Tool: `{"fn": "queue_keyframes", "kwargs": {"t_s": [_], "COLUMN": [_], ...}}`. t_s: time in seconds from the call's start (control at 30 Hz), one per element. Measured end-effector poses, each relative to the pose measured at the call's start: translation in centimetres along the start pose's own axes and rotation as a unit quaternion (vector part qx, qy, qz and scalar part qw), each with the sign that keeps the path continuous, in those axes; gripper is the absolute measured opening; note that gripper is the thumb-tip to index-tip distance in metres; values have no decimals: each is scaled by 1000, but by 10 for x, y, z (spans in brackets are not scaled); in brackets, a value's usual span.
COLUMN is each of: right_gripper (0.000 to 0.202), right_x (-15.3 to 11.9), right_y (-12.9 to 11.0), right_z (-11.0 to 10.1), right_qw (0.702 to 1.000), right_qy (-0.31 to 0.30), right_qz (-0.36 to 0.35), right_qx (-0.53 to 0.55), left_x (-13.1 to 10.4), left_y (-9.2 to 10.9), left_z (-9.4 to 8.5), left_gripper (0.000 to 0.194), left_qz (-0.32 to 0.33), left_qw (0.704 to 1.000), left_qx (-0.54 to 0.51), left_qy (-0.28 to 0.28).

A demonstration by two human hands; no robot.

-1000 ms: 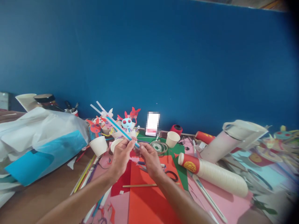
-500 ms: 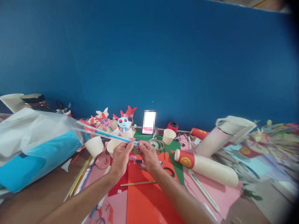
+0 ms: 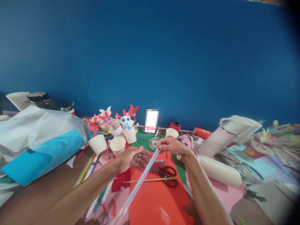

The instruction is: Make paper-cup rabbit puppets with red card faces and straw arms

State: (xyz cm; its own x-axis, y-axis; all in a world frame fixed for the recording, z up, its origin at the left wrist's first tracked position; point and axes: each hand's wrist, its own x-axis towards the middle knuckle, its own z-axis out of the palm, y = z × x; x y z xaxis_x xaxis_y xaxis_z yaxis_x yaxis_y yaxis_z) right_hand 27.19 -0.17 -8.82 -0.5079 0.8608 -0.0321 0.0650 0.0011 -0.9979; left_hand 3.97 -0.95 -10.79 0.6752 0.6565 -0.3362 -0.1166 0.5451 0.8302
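My right hand [image 3: 170,145] pinches the top end of a long, thin blue-and-white strip [image 3: 145,173], which looks like a slim stick in a clear sleeve; its exact kind is hard to make out. The strip slants down toward the lower left. Just left of it, my left hand [image 3: 138,157] is open, fingers apart, holding nothing. Beneath the strip lie orange-red paper [image 3: 159,200], black-handled scissors [image 3: 169,171] and a thin wooden stick [image 3: 150,180]. A roll of tape [image 3: 153,143] is behind my hands.
Paper cups [image 3: 117,145] stand at the back left, some bearing paper figures [image 3: 125,121]. A plastic-wrapped blue bundle [image 3: 47,156] lies left. Toward the right are a stack of cups [image 3: 220,170], a pale jug [image 3: 217,140] and cluttered craft scraps. A bright phone-like screen [image 3: 152,120] stands by the wall.
My left hand has let go of the strip and opened. My right hand has moved up and right, and the strip has swung from pointing left to slanting down toward me.
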Motion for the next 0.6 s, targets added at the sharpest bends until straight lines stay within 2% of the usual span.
{"fn": "queue_keyframes", "kwargs": {"t_s": [0.1, 0.23, 0.37, 0.6], "right_gripper": [15, 13, 15, 15], "right_x": [2, 6, 7, 7], "right_y": [-3, -7, -9, -7], "right_z": [12, 28, 34, 33], "right_qw": [990, 971, 969, 972], "right_qy": [-48, -56, -67, -60], "right_qz": [10, 1, 0, 3], "right_qx": [-129, -232, -237, -229], "left_x": [0, -4, -8, -7], "left_y": [-5, -6, -4, -10], "left_z": [1, 4, 9, 12], "left_gripper": [39, 43, 43, 35], "left_qz": [-29, -20, -6, -30], "left_qw": [999, 995, 992, 993], "left_qx": [27, 79, 109, 101], "left_qy": [-21, -60, -56, -45]}}
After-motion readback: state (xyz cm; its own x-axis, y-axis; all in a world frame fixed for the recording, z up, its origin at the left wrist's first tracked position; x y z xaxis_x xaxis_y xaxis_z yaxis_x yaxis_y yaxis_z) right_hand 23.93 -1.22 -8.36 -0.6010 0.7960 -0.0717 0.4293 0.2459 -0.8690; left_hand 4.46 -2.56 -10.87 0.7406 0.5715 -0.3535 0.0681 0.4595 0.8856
